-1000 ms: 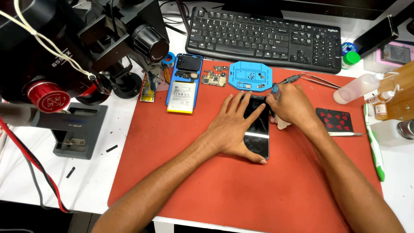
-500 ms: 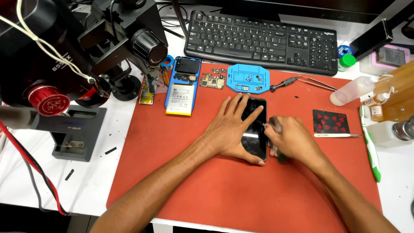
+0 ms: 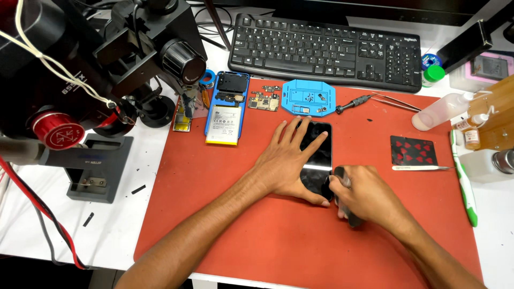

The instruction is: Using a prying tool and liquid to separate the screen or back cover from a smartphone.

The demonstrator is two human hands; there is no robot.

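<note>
On the red mat (image 3: 225, 214) before the keyboard (image 3: 326, 51), your left hand (image 3: 289, 160) lay spread flat on the phone (image 3: 317, 160) while your right hand (image 3: 364, 195) gripped a dark tool (image 3: 348, 214) at its near edge, beside the blue tray (image 3: 309, 97) holding small parts.

Glossy black glass phone screen (image 3: 317, 160) on a matt, smooth red rubbery mat (image 3: 225, 214).
</note>
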